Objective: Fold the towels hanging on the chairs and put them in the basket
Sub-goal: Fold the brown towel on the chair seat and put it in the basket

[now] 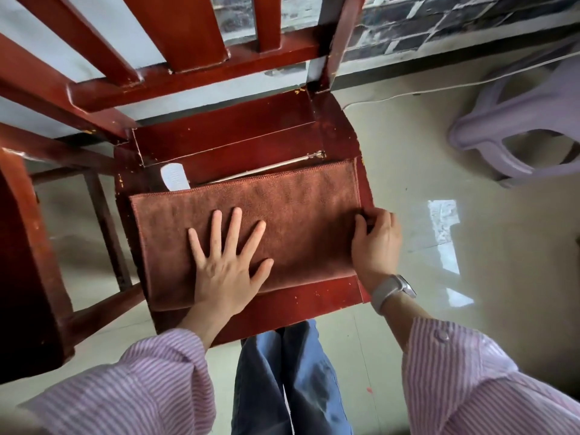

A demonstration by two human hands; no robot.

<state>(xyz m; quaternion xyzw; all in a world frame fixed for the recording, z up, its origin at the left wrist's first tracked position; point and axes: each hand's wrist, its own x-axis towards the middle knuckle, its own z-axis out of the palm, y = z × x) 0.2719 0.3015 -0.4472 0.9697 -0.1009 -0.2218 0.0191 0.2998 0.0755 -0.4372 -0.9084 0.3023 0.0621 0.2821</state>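
A brown towel (298, 208) lies folded flat as a long rectangle on the seat of a red wooden chair (238, 133). My left hand (227, 262) presses flat on the towel's near-left part, fingers spread and straight. My right hand (375, 243) pinches the towel's right edge, thumb on top and fingers curled under it. No basket is in view.
A second red wooden chair (28, 262) stands close on the left. A lilac plastic stool (514, 133) sits on the tiled floor at the right, with a white cable (408, 94) running along the wall. A white tag (174, 177) lies on the seat behind the towel.
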